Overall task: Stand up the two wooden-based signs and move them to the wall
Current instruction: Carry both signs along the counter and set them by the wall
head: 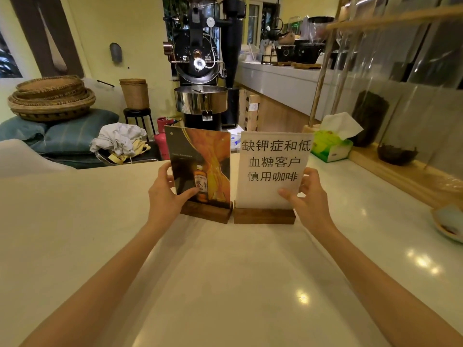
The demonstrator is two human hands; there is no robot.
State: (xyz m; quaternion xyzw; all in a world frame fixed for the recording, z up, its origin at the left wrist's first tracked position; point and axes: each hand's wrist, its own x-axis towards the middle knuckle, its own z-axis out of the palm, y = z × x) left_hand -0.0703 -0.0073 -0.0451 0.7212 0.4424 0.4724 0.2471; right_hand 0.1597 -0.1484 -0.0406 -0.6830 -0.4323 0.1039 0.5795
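Two signs stand upright side by side on the white counter (225, 284), each in a dark wooden base. The left sign (200, 156) shows an orange picture with a bottle; its base (205, 212) sits slightly turned. My left hand (165, 194) grips this sign's lower left edge, thumb on the front. The right sign (274, 166) is a white sheet with black Chinese characters, slotted into its base (264, 216). My right hand (309, 196) holds that sheet's lower right corner, thumb in front and fingers behind.
A green tissue box (330, 146) stands at the right, beside a wooden ledge with glass containers (398, 136). A dish (448, 224) lies at the right edge. Beyond the counter's far edge stand a black coffee roaster (200, 71), woven baskets (52, 98) and cushions.
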